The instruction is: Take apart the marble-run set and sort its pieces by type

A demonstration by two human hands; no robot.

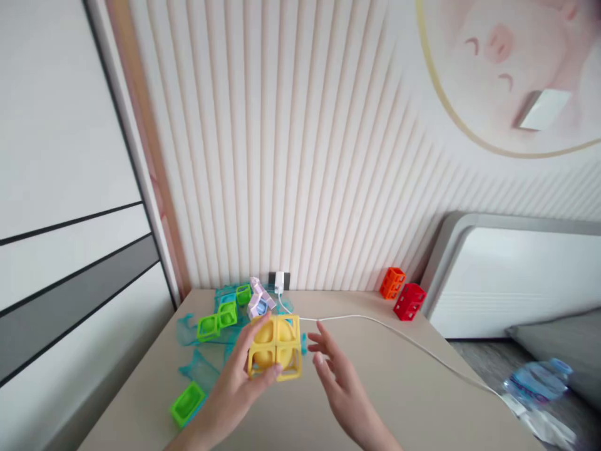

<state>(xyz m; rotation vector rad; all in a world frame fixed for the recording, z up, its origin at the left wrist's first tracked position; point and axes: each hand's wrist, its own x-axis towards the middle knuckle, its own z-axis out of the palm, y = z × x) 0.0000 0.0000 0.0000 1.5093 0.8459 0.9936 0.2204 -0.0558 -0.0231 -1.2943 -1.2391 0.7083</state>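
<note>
My left hand (237, 382) grips a yellow toy block (287, 331) made of square frames in a two-by-two face, thumb along its lower edge. A small teal piece (304, 343) shows at the block's right side. Beside it, my right hand (339, 376) is open, fingers apart and holding nothing; its fingertips are close to the teal piece, and whether they touch it I cannot tell. Behind my left hand lie green frame blocks (208, 327), translucent teal pieces (188, 330) and a pale lilac piece (258, 289). Nearer to me is another green block (188, 402).
An orange block (392, 283) and a red block (410, 302) stand at the tabletop's (375, 369) back right. A white cable (404, 337) runs from a plug (279, 282) at the ribbed wall across the table. A plastic bottle (538, 381) lies beyond the right edge.
</note>
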